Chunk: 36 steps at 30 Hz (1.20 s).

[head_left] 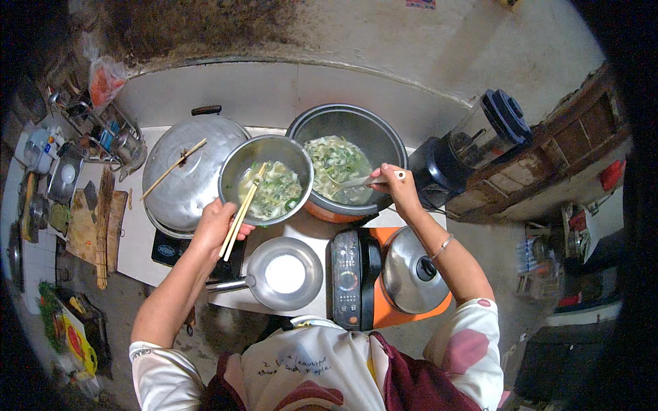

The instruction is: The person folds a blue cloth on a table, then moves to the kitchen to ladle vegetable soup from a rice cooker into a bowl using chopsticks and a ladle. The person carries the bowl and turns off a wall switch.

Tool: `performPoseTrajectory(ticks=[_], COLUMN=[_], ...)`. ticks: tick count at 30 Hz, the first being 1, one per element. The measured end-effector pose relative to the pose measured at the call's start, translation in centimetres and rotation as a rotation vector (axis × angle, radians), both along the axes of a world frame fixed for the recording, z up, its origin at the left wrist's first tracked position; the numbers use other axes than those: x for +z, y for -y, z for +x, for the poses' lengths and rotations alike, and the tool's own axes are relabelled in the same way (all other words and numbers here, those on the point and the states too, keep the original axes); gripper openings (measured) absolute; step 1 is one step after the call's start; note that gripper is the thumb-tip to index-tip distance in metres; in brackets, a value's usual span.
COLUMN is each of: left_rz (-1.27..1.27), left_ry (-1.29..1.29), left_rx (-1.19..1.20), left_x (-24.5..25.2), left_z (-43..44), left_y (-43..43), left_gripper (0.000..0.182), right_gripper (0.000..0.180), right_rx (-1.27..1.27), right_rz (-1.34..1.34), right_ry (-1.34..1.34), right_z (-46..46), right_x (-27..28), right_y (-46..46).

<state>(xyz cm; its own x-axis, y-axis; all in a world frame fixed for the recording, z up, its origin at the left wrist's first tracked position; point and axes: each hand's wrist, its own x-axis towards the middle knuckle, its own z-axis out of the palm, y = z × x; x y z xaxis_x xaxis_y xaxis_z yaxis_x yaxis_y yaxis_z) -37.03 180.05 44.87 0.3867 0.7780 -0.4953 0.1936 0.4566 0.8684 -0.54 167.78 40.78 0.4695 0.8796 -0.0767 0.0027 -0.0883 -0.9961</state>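
Observation:
My left hand [215, 224] grips the near left side of a stainless steel bowl [245, 156], which holds chopped greens and pale pieces in broth [280, 187]. A pair of chopsticks [242, 211] leans out of the bowl across my left hand; whether the fingers also pinch them is unclear. My right hand [400, 191] holds a light-coloured ladle [362, 181] by its handle. The ladle's bowl end dips into a large, dark-lined cooker pot [354, 123] containing the same leafy food [336, 154]. The bowl overlaps the pot's left rim in view.
Left stands a large domed metal lid [169, 169] with a stick across its knob. In front are a small steel pan [257, 282], a control panel [348, 287] and a knobbed steel lid [406, 287]. A blender [437, 167] stands right; a cleaver [91, 200] lies on a cutting board [79, 231].

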Motion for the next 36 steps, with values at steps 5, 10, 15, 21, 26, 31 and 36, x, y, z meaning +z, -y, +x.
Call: performPoseTrajectory(ticks=[5,10,15,21,26,31,36], left_rz=[0.01,0.031,0.046,0.042,0.017,-0.006,0.02], left_ry=[0.003,-0.006,0.005,0.005,0.008,0.016,-0.011], left_rx=[0.011,0.002,0.001,0.0,0.013,0.015,-0.004], left_x=[0.1,0.3,0.4,0.0,0.0,0.1,0.0], left_z=[0.0,0.1,0.0,0.0,0.0,0.0,-0.1], left_y=[0.0,-0.3,-0.5,-0.6,-0.6,-0.4,-0.5], left_gripper=[0.026,0.026,0.025,0.026,0.027,0.027,0.025], right_gripper=[0.033,0.033,0.033,0.032,0.026,0.016,0.021], right_rx=[-0.112,-0.175,-0.244,-0.285,-0.054,0.107,0.305], right_rz=[0.022,0.054,0.052,0.07,-0.057,0.039,0.114], right_ry=[-0.129,-0.223,-0.248,0.015,0.939,1.185,1.208], right_z=[0.8,1.7,2.1,3.2,2.5,1.2,-1.1], right_x=[-0.2,0.3,0.5,3.8,6.1,4.6,2.5], right_y=[0.3,1.3,2.3,2.0,0.3,-1.3,-1.0])
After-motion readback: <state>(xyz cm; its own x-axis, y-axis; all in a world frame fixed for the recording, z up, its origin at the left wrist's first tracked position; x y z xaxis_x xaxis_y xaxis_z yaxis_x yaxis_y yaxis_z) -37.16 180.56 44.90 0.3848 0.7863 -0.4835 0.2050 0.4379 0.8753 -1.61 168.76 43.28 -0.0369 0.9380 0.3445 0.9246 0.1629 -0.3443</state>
